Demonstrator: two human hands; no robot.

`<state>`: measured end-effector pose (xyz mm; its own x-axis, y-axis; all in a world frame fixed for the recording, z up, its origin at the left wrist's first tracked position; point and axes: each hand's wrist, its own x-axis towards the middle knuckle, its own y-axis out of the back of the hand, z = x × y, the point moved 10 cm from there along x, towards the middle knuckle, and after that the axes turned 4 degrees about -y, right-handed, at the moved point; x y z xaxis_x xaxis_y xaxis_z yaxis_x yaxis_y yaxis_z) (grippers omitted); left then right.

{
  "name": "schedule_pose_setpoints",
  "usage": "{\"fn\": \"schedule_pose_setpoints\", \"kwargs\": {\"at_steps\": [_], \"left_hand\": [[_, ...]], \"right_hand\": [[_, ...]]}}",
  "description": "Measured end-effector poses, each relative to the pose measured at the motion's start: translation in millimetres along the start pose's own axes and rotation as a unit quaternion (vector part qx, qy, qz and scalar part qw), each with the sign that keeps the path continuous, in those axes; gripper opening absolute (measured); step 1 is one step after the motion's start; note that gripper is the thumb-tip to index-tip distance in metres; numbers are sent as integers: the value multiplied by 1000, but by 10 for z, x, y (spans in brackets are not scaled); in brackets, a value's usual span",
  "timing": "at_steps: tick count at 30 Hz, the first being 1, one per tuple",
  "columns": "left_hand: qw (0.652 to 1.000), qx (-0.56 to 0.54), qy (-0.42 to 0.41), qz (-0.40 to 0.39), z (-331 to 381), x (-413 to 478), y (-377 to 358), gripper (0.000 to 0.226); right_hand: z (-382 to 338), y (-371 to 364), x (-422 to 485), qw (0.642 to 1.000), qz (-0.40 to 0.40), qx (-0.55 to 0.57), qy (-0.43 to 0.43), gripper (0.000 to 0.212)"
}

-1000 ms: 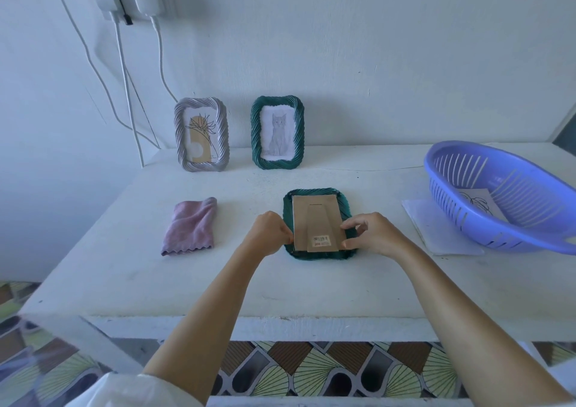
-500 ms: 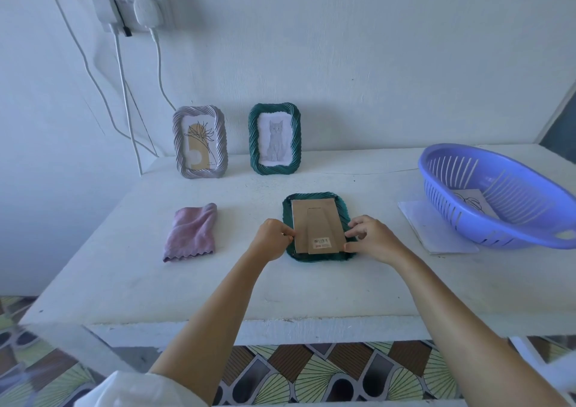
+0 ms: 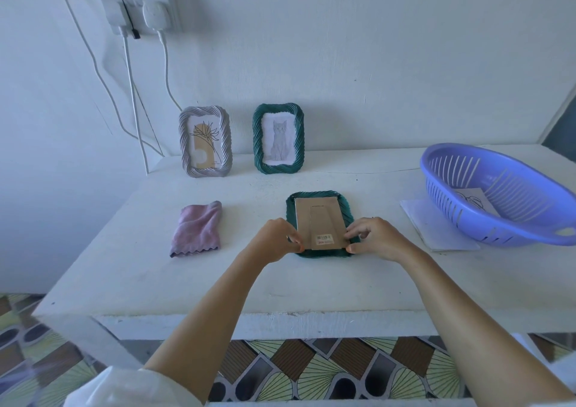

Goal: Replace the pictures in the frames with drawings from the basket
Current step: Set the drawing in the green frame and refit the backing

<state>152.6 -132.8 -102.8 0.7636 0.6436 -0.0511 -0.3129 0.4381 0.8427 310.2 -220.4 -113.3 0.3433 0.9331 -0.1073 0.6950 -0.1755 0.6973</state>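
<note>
Our left hand and right hand, fingers curled, pinch the side edges of the face-down green frame mid-table. We cannot read its barcode sticker.

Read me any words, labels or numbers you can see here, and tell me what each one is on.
Sticker on the cardboard back of the green frame lying face down: a barcode and a line of print below it, too blurred to read.
No other text shows anywhere in view.
</note>
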Motion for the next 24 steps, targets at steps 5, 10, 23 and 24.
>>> {"fn": "schedule_pose_setpoints", "kwargs": {"at_steps": [5, 10, 23, 24], "left_hand": [[1000, 27, 0, -14, 21, -11, -23, 24], [998, 54, -12, -26, 49, 6, -32, 27], [995, 90, -34, -38, 57, 45, -56, 29], [994, 93, -36, -37, 53, 47, -56, 29]], "right_hand": [[-29, -8, 54, 998, -14, -67, 7, 32], [-38, -25, 101, 993, -41, -112, 12, 33], [-23, -7, 159, 974, -24, -223, 36, 29], [-22, -5, 160, 974, -19, -223, 39, 27]]}}
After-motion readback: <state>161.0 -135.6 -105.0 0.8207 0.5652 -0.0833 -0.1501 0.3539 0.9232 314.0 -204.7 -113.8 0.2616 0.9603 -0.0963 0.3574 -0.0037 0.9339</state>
